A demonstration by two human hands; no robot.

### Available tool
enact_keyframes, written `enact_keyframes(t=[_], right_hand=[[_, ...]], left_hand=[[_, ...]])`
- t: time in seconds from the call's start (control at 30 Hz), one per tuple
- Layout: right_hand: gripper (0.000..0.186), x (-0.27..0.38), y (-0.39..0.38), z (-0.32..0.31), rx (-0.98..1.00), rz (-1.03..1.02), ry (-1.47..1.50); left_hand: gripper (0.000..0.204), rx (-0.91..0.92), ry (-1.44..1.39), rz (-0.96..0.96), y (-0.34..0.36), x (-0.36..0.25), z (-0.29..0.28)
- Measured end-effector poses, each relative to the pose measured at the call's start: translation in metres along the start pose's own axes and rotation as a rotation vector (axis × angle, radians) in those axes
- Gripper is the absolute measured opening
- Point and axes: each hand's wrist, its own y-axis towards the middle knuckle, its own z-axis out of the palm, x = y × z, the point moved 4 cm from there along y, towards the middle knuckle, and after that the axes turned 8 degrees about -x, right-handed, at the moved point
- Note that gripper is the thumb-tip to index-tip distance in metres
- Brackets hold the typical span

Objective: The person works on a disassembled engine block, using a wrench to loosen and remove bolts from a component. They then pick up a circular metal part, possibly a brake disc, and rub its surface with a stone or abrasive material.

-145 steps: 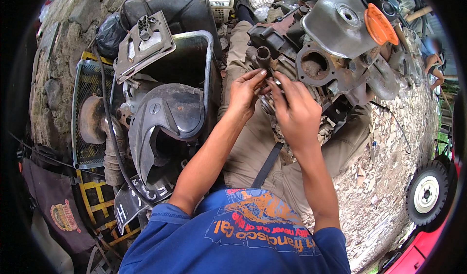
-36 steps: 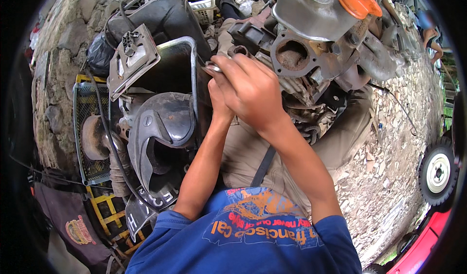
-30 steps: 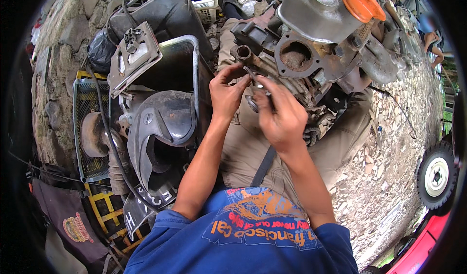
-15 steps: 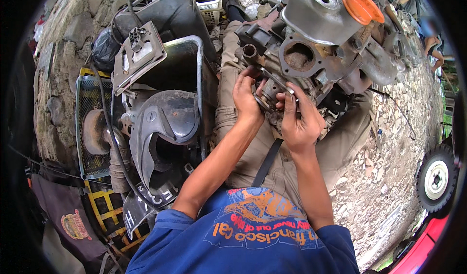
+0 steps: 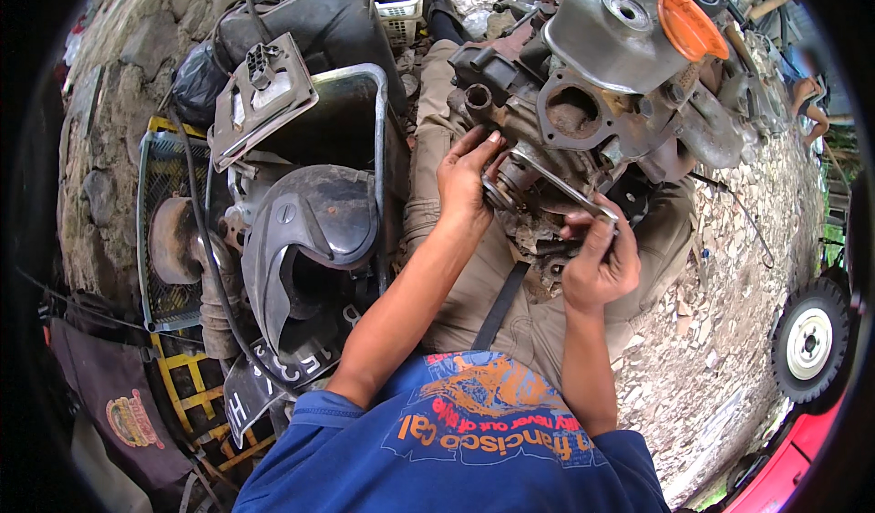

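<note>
While the right hand [image 5: 597, 267] grips the wrench [image 5: 547, 180] handle and the left hand [image 5: 465, 180] steadies its head on the engine [image 5: 592, 112], apparently over a bolt, it could slip, skinning knuckles.

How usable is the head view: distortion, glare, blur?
Head view: strong fisheye bending with a black rim; soft daylight, faint sheen on the grey engine cover; left hand, right hand and wrench sharp, no motion blur.
</note>
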Motion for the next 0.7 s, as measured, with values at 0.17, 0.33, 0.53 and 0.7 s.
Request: enact_keyframes(t=[0.17,0.33,0.53,0.7], right_hand=[[0.031,-0.005,-0.003,-0.014,-0.06,0.008,0.029],[0.031,-0.005,-0.005,-0.016,-0.021,-0.035,-0.004],[0.026,-0.018,0.002,-0.026,-0.077,-0.075,0.059],[0.026,-0.057,-0.018,-0.015,0.051,0.593,0.087]], left_hand=[[0.041,0.045,-0.017,-0.063,0.018,0.001,-0.006],[0.03,0.035,0.011,-0.018,0.023,0.003,-0.006],[0.023,0.005,0.021,-0.051,0.022,0.002,-0.009],[0.024,0.009,-0.003,-0.066,0.026,0.007,-0.01]])
